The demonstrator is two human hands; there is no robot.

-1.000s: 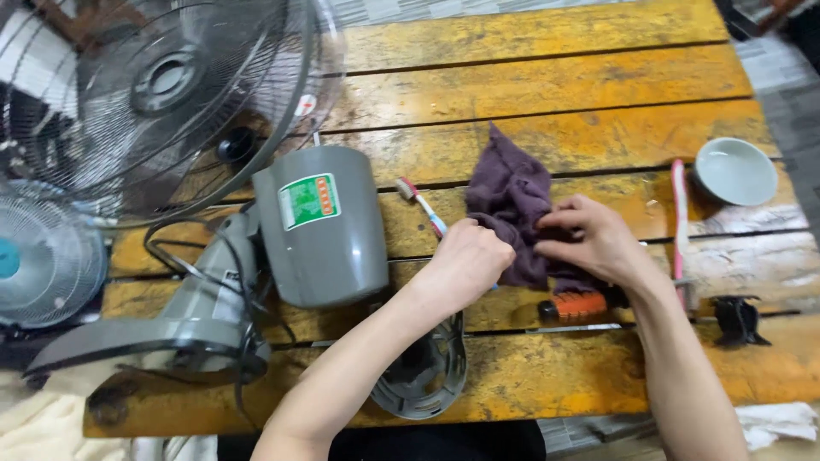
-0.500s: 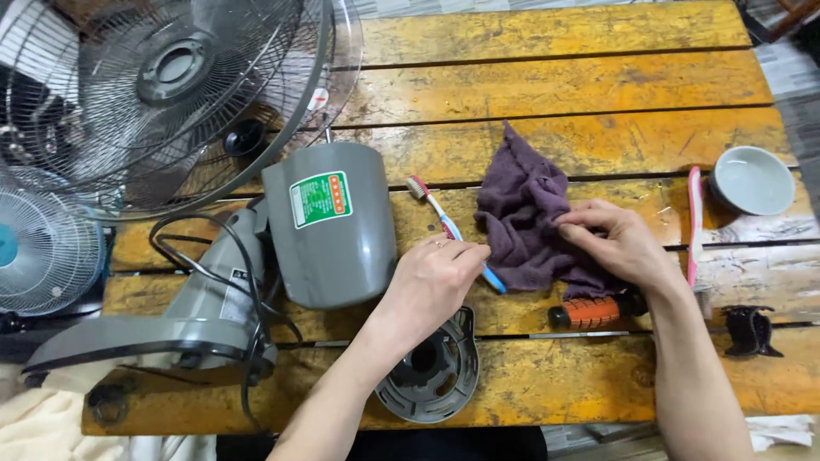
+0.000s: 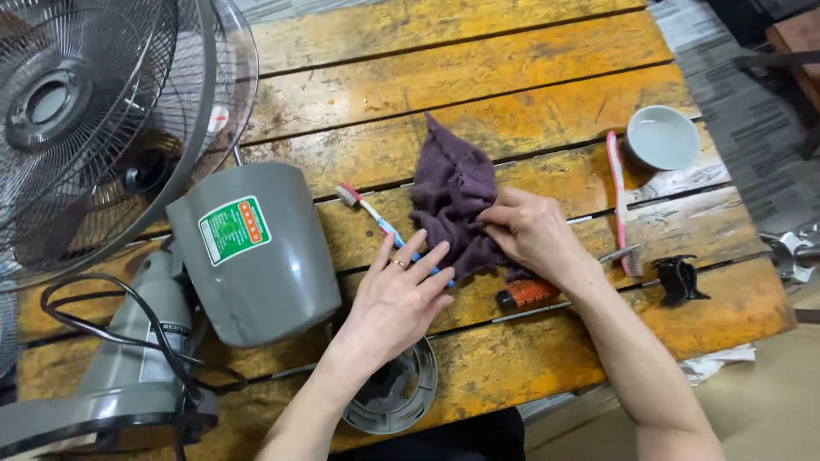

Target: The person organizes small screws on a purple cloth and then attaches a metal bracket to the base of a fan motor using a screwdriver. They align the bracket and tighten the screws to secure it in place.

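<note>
The blue toothbrush (image 3: 384,229), gripped a moment ago, is now released under the flat, open left hand (image 3: 400,294); the purple cloth (image 3: 455,209) is pinched by the right hand (image 3: 534,232).

Bright, even light; sharp, soft shadows.
</note>
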